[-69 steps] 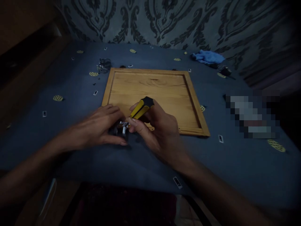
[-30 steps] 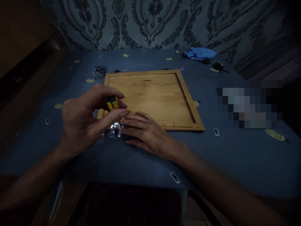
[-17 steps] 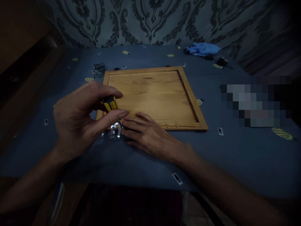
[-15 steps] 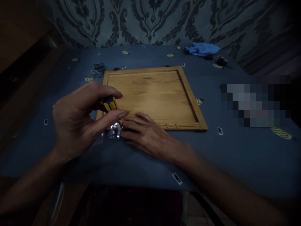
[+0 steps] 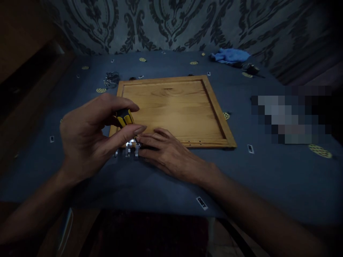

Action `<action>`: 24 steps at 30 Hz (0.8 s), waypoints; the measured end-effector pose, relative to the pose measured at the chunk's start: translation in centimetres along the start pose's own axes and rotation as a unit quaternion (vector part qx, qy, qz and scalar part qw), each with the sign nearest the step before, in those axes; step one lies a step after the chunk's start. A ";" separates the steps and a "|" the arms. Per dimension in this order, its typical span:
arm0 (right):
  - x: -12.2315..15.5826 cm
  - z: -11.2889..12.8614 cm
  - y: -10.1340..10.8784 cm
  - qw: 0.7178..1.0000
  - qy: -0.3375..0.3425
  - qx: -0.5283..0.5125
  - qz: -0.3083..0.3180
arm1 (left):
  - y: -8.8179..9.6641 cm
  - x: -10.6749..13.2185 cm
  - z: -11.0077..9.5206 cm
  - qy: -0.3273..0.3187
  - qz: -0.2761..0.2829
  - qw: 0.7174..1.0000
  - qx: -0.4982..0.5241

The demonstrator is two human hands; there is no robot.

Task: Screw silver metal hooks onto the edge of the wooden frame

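Note:
My left hand point(image 5: 91, 132) is closed round a screwdriver point(image 5: 126, 120) with a yellow and black handle. The tool slants down toward a silver metal hinge point(image 5: 129, 145) at the near left edge of a framed wooden panel point(image 5: 171, 107). Its tip is hard to see in the dim light. My right hand point(image 5: 171, 153) lies palm down over the panel's near edge, fingers stretched out to the left. Those fingertips touch or nearly touch the hinge and the screwdriver's shaft. The panel lies flat on a dark blue tablecloth point(image 5: 227, 189).
Small metal hardware point(image 5: 111, 79) lies behind the panel's left corner. A blue cloth point(image 5: 230, 55) and a dark object point(image 5: 251, 69) rest at the back right. Patterned wall covering point(image 5: 171, 21) stands behind the table. A pixelated patch hides something at right.
A metal part of the hinge by my right fingertips has shifted slightly to the right. Both hands and the panel stay almost where they were.

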State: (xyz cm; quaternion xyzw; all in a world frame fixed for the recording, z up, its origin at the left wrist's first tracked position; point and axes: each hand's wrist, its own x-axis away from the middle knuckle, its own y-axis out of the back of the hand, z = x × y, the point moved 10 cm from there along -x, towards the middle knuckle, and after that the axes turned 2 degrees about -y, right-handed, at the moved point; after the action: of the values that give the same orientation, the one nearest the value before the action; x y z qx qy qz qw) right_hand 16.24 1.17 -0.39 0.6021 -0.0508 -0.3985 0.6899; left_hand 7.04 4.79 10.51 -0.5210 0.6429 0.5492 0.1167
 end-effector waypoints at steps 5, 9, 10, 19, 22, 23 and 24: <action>0.1 -0.2 -0.2 1.000 -0.002 0.004 0.007 | 0.1 0.1 0.4 0.032 0.000 0.999 -0.007; 0.2 -0.3 -0.2 1.000 -0.002 0.004 0.014 | 0.6 0.2 1.3 0.079 -0.011 0.997 -0.014; 0.2 -0.3 -0.3 1.000 -0.005 0.006 0.019 | 0.8 0.2 1.3 0.080 -0.016 0.996 -0.020; -0.1 -0.3 -0.1 1.000 -0.011 0.001 0.027 | 1.0 -0.4 1.9 0.095 -0.026 0.992 0.075; -0.1 -0.2 0.1 1.000 -0.010 -0.006 0.022 | 0.3 -0.4 2.1 0.103 -0.005 0.987 0.121; -0.1 -0.2 0.1 1.000 -0.009 -0.008 0.020 | 0.1 -0.3 2.0 0.093 -0.002 0.988 0.124; -0.1 -0.2 0.1 1.000 -0.007 -0.009 0.020 | 0.1 -0.3 1.9 0.080 -0.003 0.990 0.119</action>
State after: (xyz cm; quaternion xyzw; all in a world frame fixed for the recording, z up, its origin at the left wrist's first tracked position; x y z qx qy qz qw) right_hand 16.34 1.33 -0.27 0.5921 -0.0645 -0.3897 0.7024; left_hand 6.31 6.52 10.05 -0.5479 0.7089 0.4253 0.1278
